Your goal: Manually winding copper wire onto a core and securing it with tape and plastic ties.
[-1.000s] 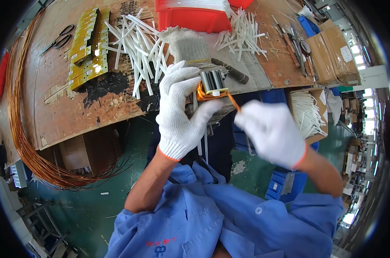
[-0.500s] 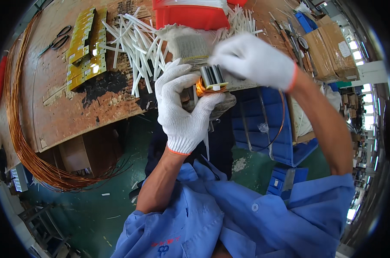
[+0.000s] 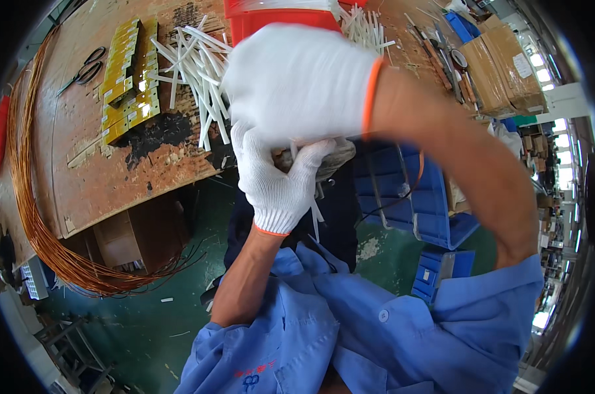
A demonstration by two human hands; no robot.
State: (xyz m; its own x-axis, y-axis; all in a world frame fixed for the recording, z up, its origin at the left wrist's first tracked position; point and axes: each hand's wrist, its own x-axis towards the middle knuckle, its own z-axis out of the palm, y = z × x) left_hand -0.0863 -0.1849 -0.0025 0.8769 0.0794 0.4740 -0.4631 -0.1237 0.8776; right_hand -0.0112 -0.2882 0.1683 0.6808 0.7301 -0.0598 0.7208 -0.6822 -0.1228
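On my fingers (image 3: 314, 154): two white knitted gloves with orange cuffs (image 3: 274, 187). Around me: one pair of black-handled metal scissors (image 3: 81, 77); one long bundle of copper-coloured wire (image 3: 29, 203); two rows of shiny yellow blocks (image 3: 121, 62); two heaps of slim white tubes (image 3: 198, 69), overlapping too much for me to count singly.

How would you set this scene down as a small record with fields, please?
Left hand: in an orange-cuffed white knitted glove; its grasp is hidden
Right hand: likewise gloved, blurred, covering part of the left
Surface: worn brown wooden table
On it: slim white tubes, yellow rectangular pieces in rows, black-handled metal scissors, red plastic bin
Far left: looped bundle of copper-coloured wire, drooping over the table edge
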